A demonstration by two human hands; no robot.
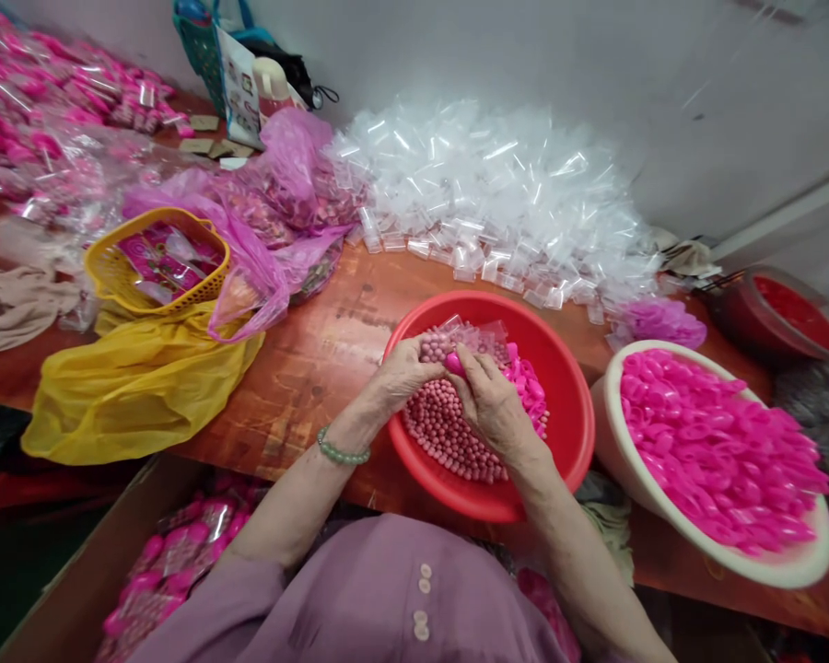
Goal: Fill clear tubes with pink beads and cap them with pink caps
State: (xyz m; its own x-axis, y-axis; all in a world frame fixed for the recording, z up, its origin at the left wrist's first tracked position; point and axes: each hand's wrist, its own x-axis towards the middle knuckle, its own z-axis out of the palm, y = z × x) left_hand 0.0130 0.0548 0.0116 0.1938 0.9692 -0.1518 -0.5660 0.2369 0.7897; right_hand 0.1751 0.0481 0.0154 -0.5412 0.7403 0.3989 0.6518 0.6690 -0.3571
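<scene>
Both hands meet over a red basin [580, 442] that holds dusty-pink beads [449, 437], bright pink plastic pieces [525, 382] and a few clear plastic tubes [487, 337]. My left hand [404, 373], with a green bead bracelet [344, 451] at its wrist, is closed around a clear tube of pink beads [434, 347]. Closed at the tube's near end, my right hand [487, 396] grips a bright pink plastic cap [454, 365]. Fingers partly cover the cap, so I cannot tell how far it sits on the tube.
A white tub [614, 368] heaped with pink plastic pieces stands at the right. Behind the basin lies a large pile of clear tubes [484, 184]. To the left are a yellow basket [103, 253], a yellow bag [138, 396], a purple bag [297, 157] and piled pink-capped tubes [48, 83].
</scene>
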